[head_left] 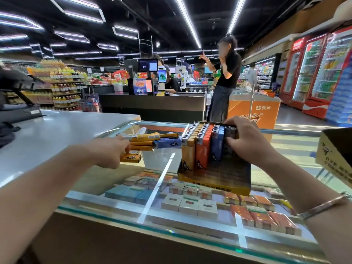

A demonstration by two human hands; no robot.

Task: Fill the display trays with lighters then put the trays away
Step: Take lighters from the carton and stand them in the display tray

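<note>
A yellow and black display tray [215,181] sits on the glass counter, partly filled with upright rows of yellow, orange, blue and dark lighters [202,143]. My right hand [245,141] grips the dark lighters at the right end of the rows and holds them against the others. To the left lies a loose pile of yellow and blue lighters [158,141] on the glass. My left hand [112,151] reaches into that pile and pinches a yellow lighter [131,158] at its near edge.
A second yellow tray box [335,151] stands at the right edge. Cigarette packs [190,202] fill the case under the glass counter [152,195]. A grey countertop [47,134] lies to the left. A person in black [224,80] stands beyond, near a checkout desk and drink fridges.
</note>
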